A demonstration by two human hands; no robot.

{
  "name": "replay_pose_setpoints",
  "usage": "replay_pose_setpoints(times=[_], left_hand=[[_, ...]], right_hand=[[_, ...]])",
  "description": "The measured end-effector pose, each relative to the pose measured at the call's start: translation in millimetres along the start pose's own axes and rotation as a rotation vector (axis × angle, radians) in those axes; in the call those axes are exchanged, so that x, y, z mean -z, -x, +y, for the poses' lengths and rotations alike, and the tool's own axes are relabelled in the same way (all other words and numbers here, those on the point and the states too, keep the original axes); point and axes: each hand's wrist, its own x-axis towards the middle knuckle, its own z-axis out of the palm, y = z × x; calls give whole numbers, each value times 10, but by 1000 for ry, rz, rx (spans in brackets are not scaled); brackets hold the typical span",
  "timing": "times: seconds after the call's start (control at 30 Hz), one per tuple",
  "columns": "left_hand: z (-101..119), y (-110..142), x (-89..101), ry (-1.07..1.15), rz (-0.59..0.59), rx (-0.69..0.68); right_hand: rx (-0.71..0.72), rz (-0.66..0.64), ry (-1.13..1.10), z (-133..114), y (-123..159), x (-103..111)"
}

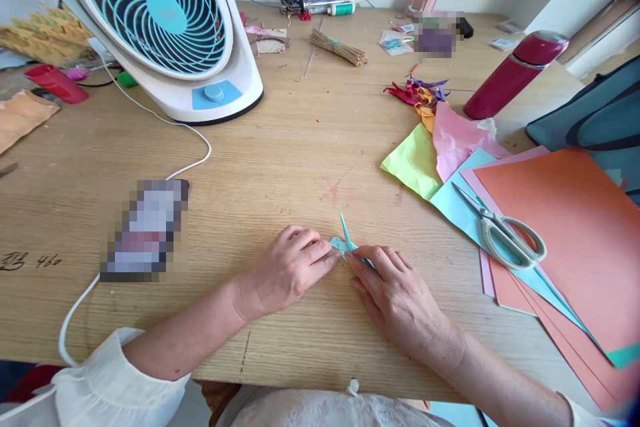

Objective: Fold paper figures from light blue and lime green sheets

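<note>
Near the front of the wooden table, a small folded piece of light-blue paper (345,240) is pinched between my two hands. One narrow pointed strip of it sticks up. My left hand (296,267) comes from the left, its thumb and fingers closed on the paper's left side. From the right, my right hand (395,293) grips the other side with thumb and forefinger. My fingers cover much of the paper, so its full shape is hidden. Scissors (510,233) with pale handles lie to the right, apart from both hands.
Coloured sheets (565,213) pile up at the right, beside green paper (417,160) and a red flask (517,73). At the back left stands a white fan (215,93). A phone (145,233) with a white cable lies left. A stick bundle (340,47) lies farther back.
</note>
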Motion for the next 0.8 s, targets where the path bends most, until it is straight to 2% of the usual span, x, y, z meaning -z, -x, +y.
replay_pose_setpoints(times=[0.17, 0.33, 0.5, 0.57, 0.63, 0.7, 0.8], left_hand=[[29, 104, 3, 30, -49, 74], [-26, 199, 17, 150, 37, 77], [-30, 79, 25, 313, 201, 357], [-6, -33, 26, 356, 170, 470], [30, -151, 20, 390, 69, 544], [70, -250, 8, 405, -25, 582], [121, -337, -8, 402, -86, 601]], right_hand=[[-43, -16, -16, -13, 36, -22], [-78, -41, -17, -14, 68, -38], [-62, -21, -34, -5, 58, -45], [-60, -21, -36, -5, 53, -47], [-63, -19, -38, -6, 51, -51], [-65, -15, -47, -7, 56, -55], [-62, 0, -91, -2, 72, -56]])
